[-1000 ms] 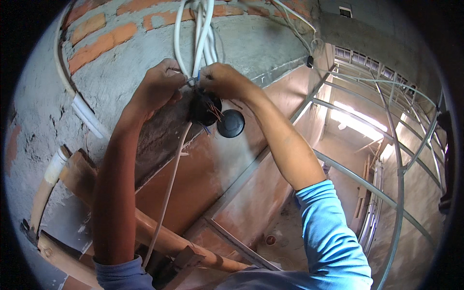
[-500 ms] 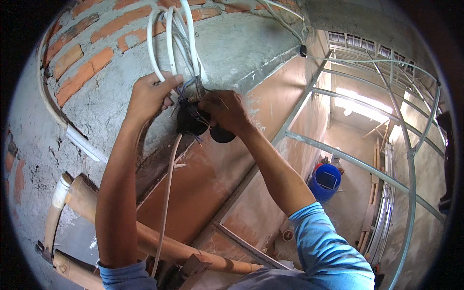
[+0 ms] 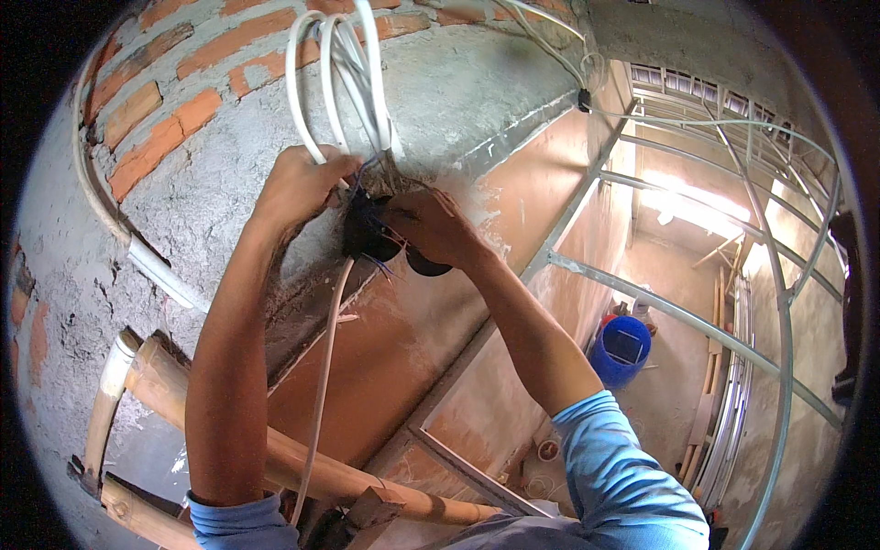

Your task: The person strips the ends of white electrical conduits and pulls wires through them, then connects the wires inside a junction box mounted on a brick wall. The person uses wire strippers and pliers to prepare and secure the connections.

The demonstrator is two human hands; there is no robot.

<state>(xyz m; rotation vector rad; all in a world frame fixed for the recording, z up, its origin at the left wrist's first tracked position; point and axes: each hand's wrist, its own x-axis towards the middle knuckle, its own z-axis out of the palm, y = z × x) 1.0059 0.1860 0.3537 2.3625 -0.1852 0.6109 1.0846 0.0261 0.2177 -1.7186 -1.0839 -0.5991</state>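
Note:
A black junction box point(image 3: 358, 231) sits at the corner of the rough wall, with thin coloured wires point(image 3: 379, 267) poking out below it. Over it hang big loops of white electrical cable point(image 3: 327, 87). My left hand point(image 3: 298, 191) pinches the cable's lower end, left of the box, where a blue wire shows at the fingertips. Bent into the box's right side, my right hand point(image 3: 436, 227) has its fingers closed on thin wires; the fingertips are partly hidden. A rounded black piece point(image 3: 427, 266) shows beneath that hand. One white cable point(image 3: 321, 385) runs down from the box.
Bamboo poles point(image 3: 298, 456) cross below my arms. At left, a white conduit point(image 3: 165, 275) lies along the wall. Metal framing point(image 3: 674, 310) spans the right side above a lower floor, where a blue barrel point(image 3: 621, 351) stands. Long boards and metal lengths point(image 3: 729, 394) lie beside the right wall.
My left hand has shifted slightly right, closer to the box. My right hand has turned and dropped a little against the box's side. The view has moved slightly.

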